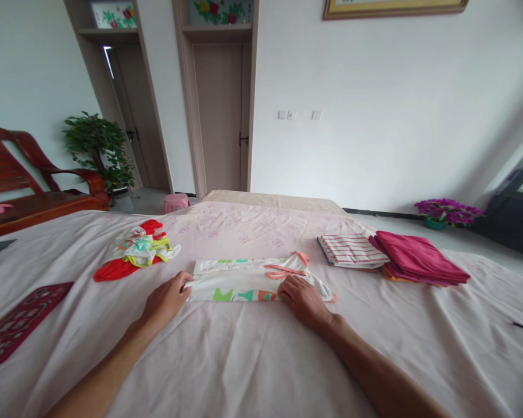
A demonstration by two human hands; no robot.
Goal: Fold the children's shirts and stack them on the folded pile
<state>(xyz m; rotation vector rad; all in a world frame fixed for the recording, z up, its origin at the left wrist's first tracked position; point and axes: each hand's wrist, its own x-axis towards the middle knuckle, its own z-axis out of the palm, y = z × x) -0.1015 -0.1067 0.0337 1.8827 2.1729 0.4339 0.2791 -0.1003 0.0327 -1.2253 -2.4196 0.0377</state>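
A white children's shirt (235, 281) with coral trim and green and orange prints lies folded lengthwise on the pale pink sheet. My left hand (169, 295) pinches its left end between thumb and fingers. Toward the collar end, my right hand (304, 299) rests with curled fingers closed on the cloth; its fingertips are partly hidden. Beyond my left hand sits a crumpled heap of red, white and yellow-green clothes (135, 249).
On the right stand a folded striped garment (353, 251) and a magenta folded stack (421, 258). A dark red patterned panel (24, 322) lies at left. Past the sheet are a pink stool (176, 202), a wooden bench (39, 168) and purple flowers (448, 212).
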